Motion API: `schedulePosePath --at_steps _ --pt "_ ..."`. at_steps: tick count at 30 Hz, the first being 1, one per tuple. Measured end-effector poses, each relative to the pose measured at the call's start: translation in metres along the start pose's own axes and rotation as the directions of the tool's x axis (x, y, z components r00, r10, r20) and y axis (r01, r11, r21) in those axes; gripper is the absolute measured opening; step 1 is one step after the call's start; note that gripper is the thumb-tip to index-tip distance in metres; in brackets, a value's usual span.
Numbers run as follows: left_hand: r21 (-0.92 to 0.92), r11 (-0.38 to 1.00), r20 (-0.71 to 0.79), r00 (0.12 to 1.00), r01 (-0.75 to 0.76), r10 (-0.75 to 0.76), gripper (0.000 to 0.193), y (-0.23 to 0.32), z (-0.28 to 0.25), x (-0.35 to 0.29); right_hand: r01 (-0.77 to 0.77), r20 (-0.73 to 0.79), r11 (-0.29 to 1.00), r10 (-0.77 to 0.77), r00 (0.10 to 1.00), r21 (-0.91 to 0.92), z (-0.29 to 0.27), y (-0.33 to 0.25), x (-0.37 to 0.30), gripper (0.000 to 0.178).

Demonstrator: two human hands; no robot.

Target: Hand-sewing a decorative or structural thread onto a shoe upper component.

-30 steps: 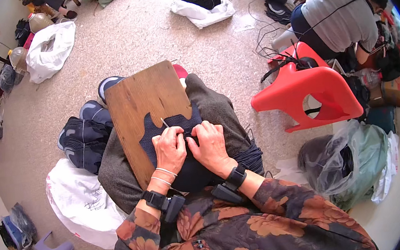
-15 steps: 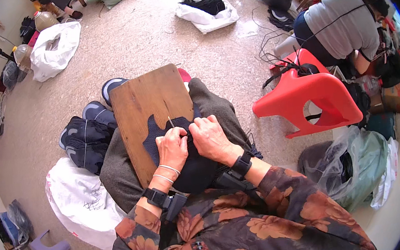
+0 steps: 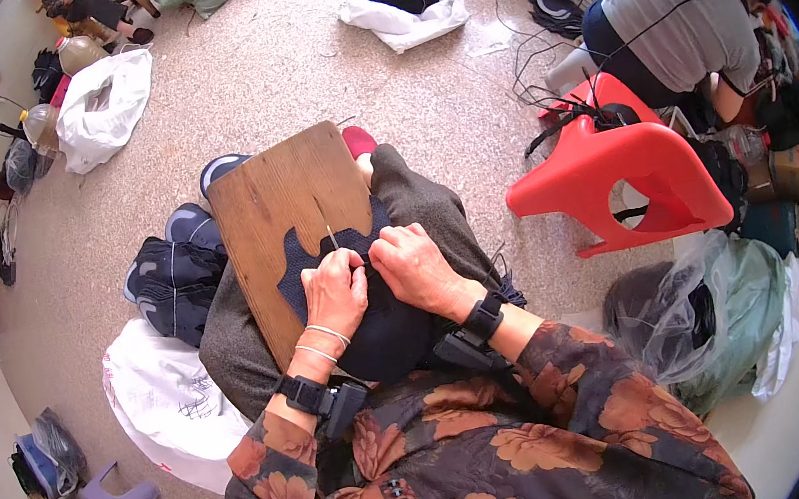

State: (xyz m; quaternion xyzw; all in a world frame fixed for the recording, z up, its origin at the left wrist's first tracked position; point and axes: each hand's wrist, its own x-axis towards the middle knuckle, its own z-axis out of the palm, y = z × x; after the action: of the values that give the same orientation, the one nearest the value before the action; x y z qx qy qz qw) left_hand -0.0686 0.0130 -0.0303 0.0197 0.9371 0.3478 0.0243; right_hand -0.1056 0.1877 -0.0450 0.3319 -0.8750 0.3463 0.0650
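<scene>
Across my lap lies a brown wooden board (image 3: 279,179), with a dark blue textured fabric piece (image 3: 291,286) spread over its near part. The fabric's far edge is cut in curves and points. My left hand (image 3: 333,297) is closed, fingers pinched at the fabric's middle. A thin pale stick or needle (image 3: 330,236) juts out just beyond its fingertips; its lower end is hidden. Close beside it on the right, my right hand (image 3: 419,269) is also closed, pinching the fabric near its edge. Any thread between the fingers is too small to make out.
Bundled dark blue pieces (image 3: 177,284) and a white bag (image 3: 172,401) lie to my left. On the right stand a red stool (image 3: 652,171) and a greenish plastic bag (image 3: 741,315). Another person (image 3: 667,22) bends over beyond the stool. A white bag (image 3: 405,22) of black material lies ahead.
The whole view has shifted slightly, and more of the red shoe shows beyond the board. Both hands stay pinched on the fabric, with only small finger movement.
</scene>
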Motion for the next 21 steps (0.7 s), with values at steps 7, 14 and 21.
schedulePosePath --at_steps 7,14,21 --pt "0.102 0.995 -0.030 1.000 -0.004 0.007 0.009 0.004 0.005 -0.001 -0.027 0.015 0.995 0.026 1.000 0.092 -0.004 -0.001 -0.003 0.013" --pt "0.086 0.992 -0.046 0.994 -0.095 0.099 0.009 -0.003 0.004 -0.005 -0.077 0.025 0.989 0.074 0.997 0.126 -0.017 -0.004 -0.010 0.027" --pt "-0.223 0.974 -0.311 0.945 0.026 -0.097 0.004 -0.011 -0.002 -0.015 -0.055 -0.022 0.994 0.057 0.998 0.099 -0.016 -0.012 -0.014 0.026"
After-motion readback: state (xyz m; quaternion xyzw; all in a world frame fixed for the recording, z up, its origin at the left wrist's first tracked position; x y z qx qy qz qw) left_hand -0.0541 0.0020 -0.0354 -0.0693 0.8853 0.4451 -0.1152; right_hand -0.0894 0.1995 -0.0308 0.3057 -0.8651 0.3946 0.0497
